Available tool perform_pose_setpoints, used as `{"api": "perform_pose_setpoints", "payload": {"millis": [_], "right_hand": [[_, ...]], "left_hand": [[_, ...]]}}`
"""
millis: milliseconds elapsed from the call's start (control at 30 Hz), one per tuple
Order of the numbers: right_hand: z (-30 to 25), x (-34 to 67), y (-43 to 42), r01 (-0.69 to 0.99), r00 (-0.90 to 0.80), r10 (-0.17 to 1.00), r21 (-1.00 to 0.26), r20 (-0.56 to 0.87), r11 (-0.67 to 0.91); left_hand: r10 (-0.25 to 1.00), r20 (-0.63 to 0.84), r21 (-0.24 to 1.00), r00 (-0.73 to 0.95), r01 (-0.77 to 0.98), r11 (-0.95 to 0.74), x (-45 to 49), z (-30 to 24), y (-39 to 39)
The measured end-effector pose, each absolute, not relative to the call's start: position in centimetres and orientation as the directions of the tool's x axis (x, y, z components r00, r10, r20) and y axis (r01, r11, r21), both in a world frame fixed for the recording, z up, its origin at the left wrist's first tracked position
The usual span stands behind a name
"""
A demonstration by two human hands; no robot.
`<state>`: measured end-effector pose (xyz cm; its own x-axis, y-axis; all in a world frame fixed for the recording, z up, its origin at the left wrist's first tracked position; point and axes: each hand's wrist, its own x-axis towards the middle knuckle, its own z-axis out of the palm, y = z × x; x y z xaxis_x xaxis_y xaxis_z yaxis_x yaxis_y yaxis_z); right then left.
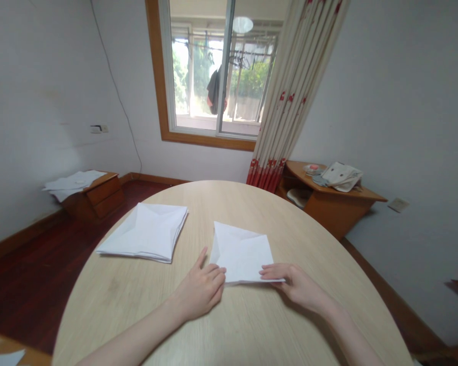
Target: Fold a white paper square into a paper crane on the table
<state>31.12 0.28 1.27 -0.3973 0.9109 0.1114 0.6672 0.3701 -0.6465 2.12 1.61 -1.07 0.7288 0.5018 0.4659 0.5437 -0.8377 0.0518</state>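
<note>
In the middle of the table a folded white sheet of paper (244, 256) lies with its near edge towards me. My left hand (204, 287) is at its near left corner, one finger stretched out and the others curled against the edge. At the near right corner my right hand (293, 284) grips the paper, with fingers on top and the thumb under the edge. To the left rests a stack of folded white paper (148, 231), creased towards its corners and apart from both hands.
Everything lies on a round, pale wooden table (282, 325). Beyond it stand a low drawer cabinet (105, 195) with papers at left and a corner shelf (328, 213) with a cloth bag (341, 175) at right. A curtain (286, 101) hangs beside the window (202, 71).
</note>
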Motion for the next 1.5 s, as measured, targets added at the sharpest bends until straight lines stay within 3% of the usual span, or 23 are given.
{"api": "perform_pose_setpoints", "payload": {"millis": [433,633,800,967,1167,1500], "right_hand": [[1.9,30.9,0.5,0.574,-0.265,0.964,-0.807,-0.024,0.138],[1.6,30.4,0.7,0.612,-0.181,0.978,-0.767,0.101,0.193],[-0.2,29.0,1.0,0.634,-0.034,0.950,-0.728,0.310,0.260],[-1.7,28.1,0.9,0.725,-0.027,0.876,-0.594,0.482,0.349],[-2.1,27.2,0.6,0.856,-0.087,0.752,-0.336,0.654,0.392],[-1.8,25.3,-0.5,0.888,-0.247,0.710,-0.139,0.660,0.438]], "left_hand": [[0.487,0.475,0.123,0.733,0.492,-0.862,2.2,-0.7,1.5],[0.471,0.458,0.150,0.754,0.456,-0.877,2.3,-0.6,1.0],[0.467,0.421,0.152,0.777,0.447,-0.881,2.3,-0.4,0.8],[0.463,0.388,0.156,0.797,0.439,-0.885,2.2,-0.3,0.8],[0.433,0.410,0.061,0.803,0.450,-0.891,2.0,-1.3,1.2],[0.438,0.386,-0.039,0.812,0.489,-0.871,2.2,-0.9,0.7]]}}
